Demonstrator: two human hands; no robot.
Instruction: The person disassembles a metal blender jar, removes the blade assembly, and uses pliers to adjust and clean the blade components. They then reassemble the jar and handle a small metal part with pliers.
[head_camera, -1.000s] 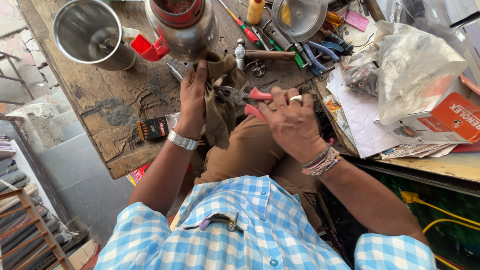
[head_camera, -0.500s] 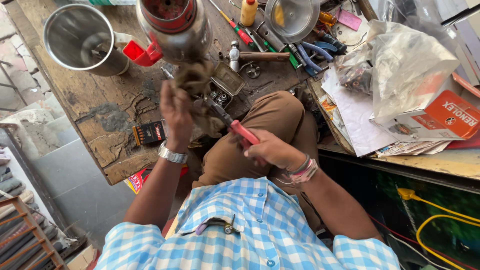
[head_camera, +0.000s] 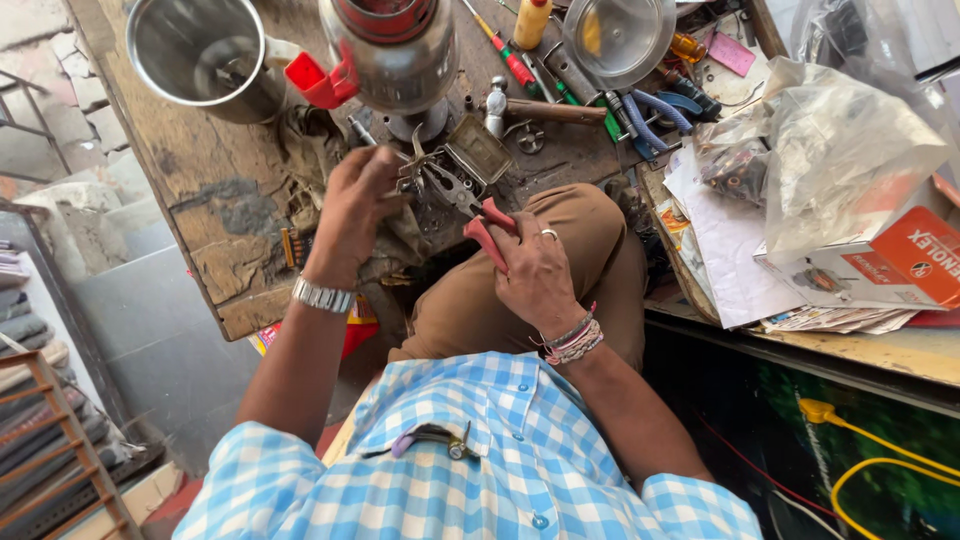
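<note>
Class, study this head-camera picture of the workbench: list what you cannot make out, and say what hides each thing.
- Head view: the small metal part at the pliers tips is too small and cluttered to identify.
- Left hand: its fingertips curl under, so what they pinch is hidden.
- Right hand covers the ends of the red handles.
- Steel jar is cut off by the top edge.
- Contents of the plastic bag are blurred by its film.

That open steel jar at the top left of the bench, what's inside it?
The steel jar shows a shiny bare wall and, at the bottom, a small blade fitting. No contents show; its near inner side is hidden by the rim. Neither hand touches it.
</note>
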